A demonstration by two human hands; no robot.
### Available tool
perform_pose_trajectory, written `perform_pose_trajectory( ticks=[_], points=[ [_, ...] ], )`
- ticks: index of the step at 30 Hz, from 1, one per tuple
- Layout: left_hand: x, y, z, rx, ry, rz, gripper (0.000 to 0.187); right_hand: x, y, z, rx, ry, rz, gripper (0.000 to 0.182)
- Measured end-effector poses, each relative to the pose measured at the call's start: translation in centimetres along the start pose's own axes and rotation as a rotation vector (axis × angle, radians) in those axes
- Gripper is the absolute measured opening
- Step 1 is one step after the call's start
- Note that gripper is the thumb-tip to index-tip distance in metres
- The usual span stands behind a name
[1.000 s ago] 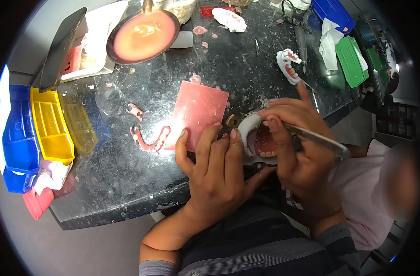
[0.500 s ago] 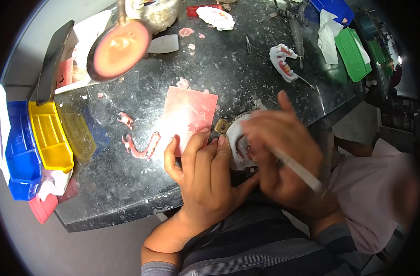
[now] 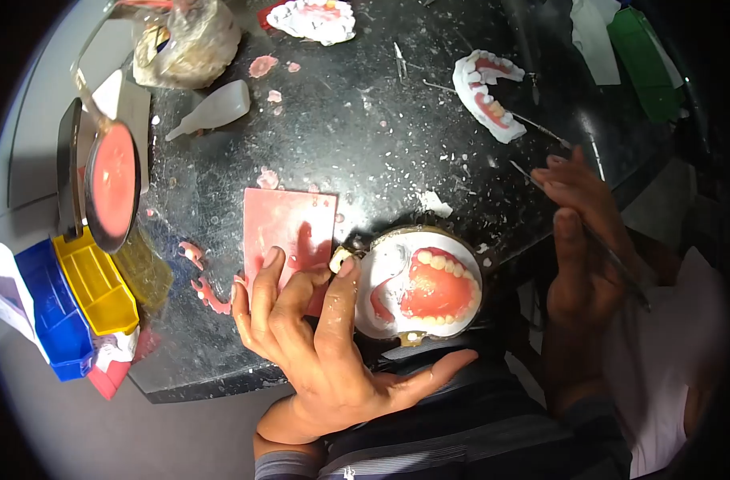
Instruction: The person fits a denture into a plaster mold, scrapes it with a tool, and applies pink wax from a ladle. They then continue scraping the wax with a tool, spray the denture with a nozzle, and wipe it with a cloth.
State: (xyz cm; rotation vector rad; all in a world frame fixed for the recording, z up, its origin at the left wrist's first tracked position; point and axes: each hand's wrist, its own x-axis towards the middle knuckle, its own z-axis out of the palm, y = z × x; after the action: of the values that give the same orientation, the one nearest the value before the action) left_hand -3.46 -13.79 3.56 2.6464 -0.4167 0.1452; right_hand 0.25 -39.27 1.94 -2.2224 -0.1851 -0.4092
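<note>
My left hand (image 3: 325, 336) rests palm down with fingers spread and thumb stretched out. Its fingertips lie over the pink wax sheet (image 3: 289, 228) and by a small brass-coloured piece (image 3: 343, 260). Just right of it is a round metal flask (image 3: 413, 339) filled with white plaster, holding a pink denture (image 3: 437, 292) with cream teeth. My right hand (image 3: 581, 240), off to the right, is closed around a thin metal dental instrument (image 3: 633, 284). Its fingertips are close to another slim instrument (image 3: 545, 130) lying by a plaster cast with pink wax and teeth (image 3: 489, 100).
A pan of melted pink wax (image 3: 113, 188) stands at the left, above yellow (image 3: 101, 292) and blue (image 3: 49, 320) trays. Pink wax pieces (image 3: 211, 298), a translucent bottle (image 3: 217, 108) and another cast (image 3: 313, 20) lie on the black table. A green tray (image 3: 645, 68) is far right.
My right hand has moved right, away from the flask, uncovering the denture. My left hand has shifted slightly left, its thumb now stretched out. The camera view has also shifted.
</note>
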Motion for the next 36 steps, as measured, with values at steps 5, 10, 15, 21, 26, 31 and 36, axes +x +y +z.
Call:
perform_pose_trajectory(
  ticks=[5,10,15,21,26,31,36],
  points=[
    [0.5,1.3,0.2,0.164,-0.120,-0.048,0.131,-0.2,1.0,-0.8,0.050,0.037,0.032,0.019],
    [1.0,1.4,0.8,0.155,-0.095,0.013,0.138,-0.5,1.0,-1.3,0.074,0.062,-0.011,0.018],
    [1.8,0.1,0.7,0.018,-0.096,0.045,0.127,-1.4,1.4,-2.1,0.195,-0.042,-0.011,0.021],
    [1.1,-1.3,-0.7,0.015,-0.014,0.034,0.120,-1.6,-0.2,-2.6,0.450,-0.128,0.191,0.029],
    [0.6,-4.0,-0.8,-0.044,0.022,0.100,0.106,-1.1,1.2,-2.2,0.477,-0.245,0.039,0.025],
    [0.6,-3.4,-0.4,-0.134,-0.029,0.118,0.101,-0.4,0.1,-0.5,0.530,-0.382,0.128,0.026],
    [0.7,-3.9,0.4,-0.128,0.005,0.128,0.102,-0.5,1.2,0.5,0.652,-0.323,0.114,0.014]
  ],
)
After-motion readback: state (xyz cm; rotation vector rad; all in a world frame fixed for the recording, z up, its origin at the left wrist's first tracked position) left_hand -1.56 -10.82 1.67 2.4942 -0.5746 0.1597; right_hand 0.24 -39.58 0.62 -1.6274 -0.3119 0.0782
